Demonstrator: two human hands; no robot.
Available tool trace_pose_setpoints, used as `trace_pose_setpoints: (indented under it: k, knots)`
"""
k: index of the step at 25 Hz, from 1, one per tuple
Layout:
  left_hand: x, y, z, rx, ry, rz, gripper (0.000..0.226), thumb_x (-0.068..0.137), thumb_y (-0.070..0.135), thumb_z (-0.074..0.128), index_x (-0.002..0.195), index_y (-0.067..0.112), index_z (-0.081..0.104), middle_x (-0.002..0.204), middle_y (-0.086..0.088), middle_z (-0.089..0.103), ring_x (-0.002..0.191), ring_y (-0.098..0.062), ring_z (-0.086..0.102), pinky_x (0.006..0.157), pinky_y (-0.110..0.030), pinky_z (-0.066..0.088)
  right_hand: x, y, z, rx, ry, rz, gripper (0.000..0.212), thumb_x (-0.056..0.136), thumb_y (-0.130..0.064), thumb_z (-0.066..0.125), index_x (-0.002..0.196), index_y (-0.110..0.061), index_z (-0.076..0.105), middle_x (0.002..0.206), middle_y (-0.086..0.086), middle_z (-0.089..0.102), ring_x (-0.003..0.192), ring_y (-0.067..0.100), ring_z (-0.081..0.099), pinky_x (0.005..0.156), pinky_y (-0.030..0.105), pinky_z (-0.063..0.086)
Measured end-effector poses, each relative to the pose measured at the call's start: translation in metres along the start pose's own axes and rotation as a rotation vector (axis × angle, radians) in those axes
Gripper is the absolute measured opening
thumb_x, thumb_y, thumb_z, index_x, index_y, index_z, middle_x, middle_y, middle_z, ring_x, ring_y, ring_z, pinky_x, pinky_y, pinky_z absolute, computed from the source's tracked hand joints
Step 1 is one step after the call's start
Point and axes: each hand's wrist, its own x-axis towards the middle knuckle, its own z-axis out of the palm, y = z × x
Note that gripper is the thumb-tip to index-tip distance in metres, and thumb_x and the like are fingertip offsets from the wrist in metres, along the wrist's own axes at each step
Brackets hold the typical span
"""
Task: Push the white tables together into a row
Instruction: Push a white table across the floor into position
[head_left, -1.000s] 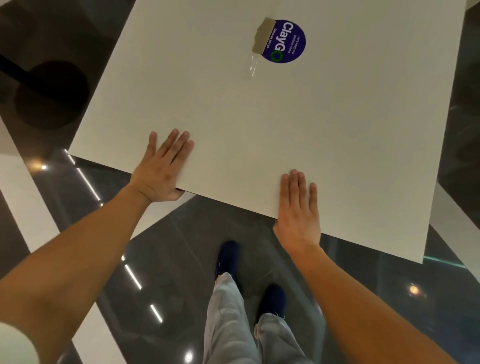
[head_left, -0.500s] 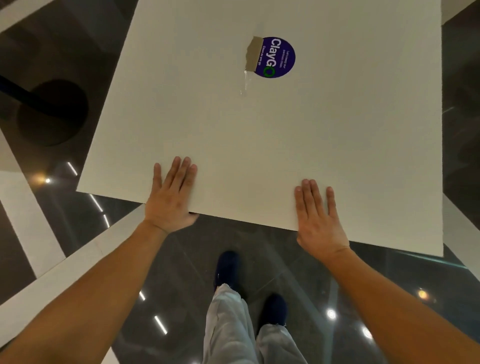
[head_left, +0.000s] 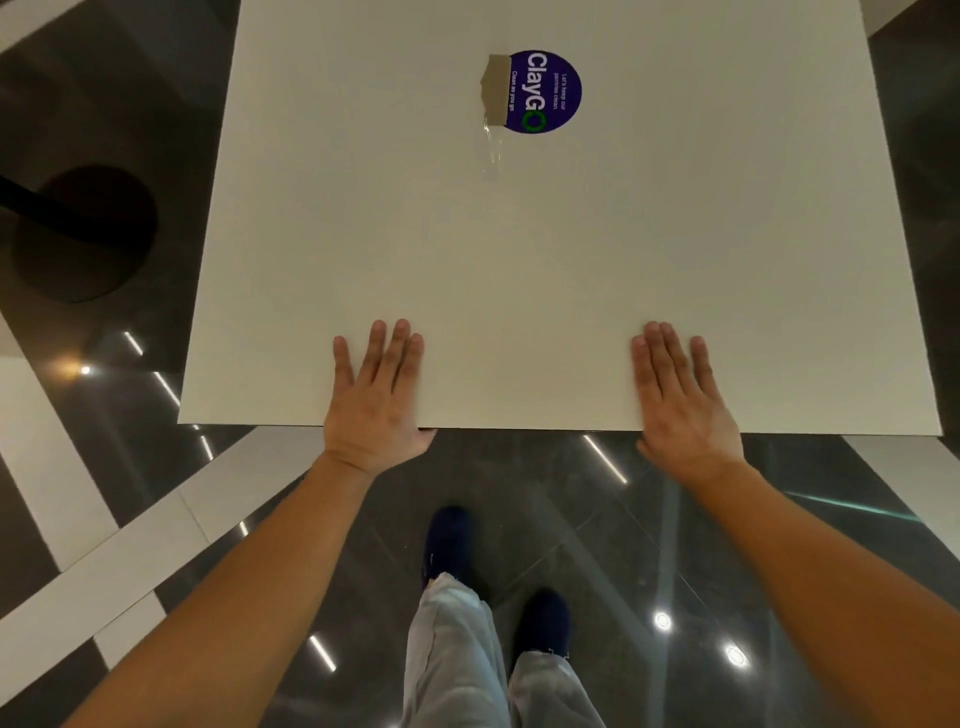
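Observation:
A square white table fills the upper middle of the view, its near edge running level across the frame. A round purple "ClayGo" sticker with a strip of tape sits near its far middle. My left hand lies flat on the near edge, left of centre, fingers on top and thumb tucked under the edge. My right hand holds the same edge further right in the same way. No other white table is in view.
A dark round table base with a black pole stands on the floor at the left. The glossy dark floor has white stripes. My dark shoes and grey trousers are below the table's near edge.
The table has turned clockwise, and its near edge, slanted before, now runs level across the view. Both hands stayed on that edge and swung round with it.

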Motion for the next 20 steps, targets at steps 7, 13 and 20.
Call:
trace_pose_setpoints:
  k: [7,13,20]
  knots:
    - [0.023,-0.104,0.000,0.005,0.010,0.066,0.124,0.059,0.042,0.085,0.153,0.000,0.016,0.161,-0.021,0.020,0.149,-0.038,0.014,0.116,-0.067,0.006,0.039,-0.080,0.006,0.005,0.056,0.047,0.096,0.084,-0.018,0.059,0.149,0.010,-0.006,0.159,0.032,0.006,0.148,0.046,0.002,0.118,0.063,0.010]
    - [0.024,-0.085,-0.003,0.016,0.011,0.040,0.118,0.067,0.059,0.071,0.153,0.002,0.013,0.162,-0.018,0.018,0.150,-0.037,0.012,0.116,-0.067,0.007,0.037,-0.053,0.001,-0.033,0.014,-0.029,0.115,0.082,-0.037,0.069,0.148,0.010,-0.013,0.158,0.032,-0.007,0.148,0.046,-0.010,0.117,0.066,0.003]
    - [0.037,-0.048,-0.002,0.054,0.015,0.021,0.120,0.070,0.066,0.069,0.153,0.003,0.011,0.162,-0.018,0.018,0.149,-0.039,0.012,0.115,-0.068,0.005,0.044,-0.015,-0.013,-0.019,-0.004,0.042,0.115,0.069,-0.018,0.079,0.148,0.011,0.002,0.157,0.035,0.009,0.148,0.047,0.004,0.117,0.065,0.006]
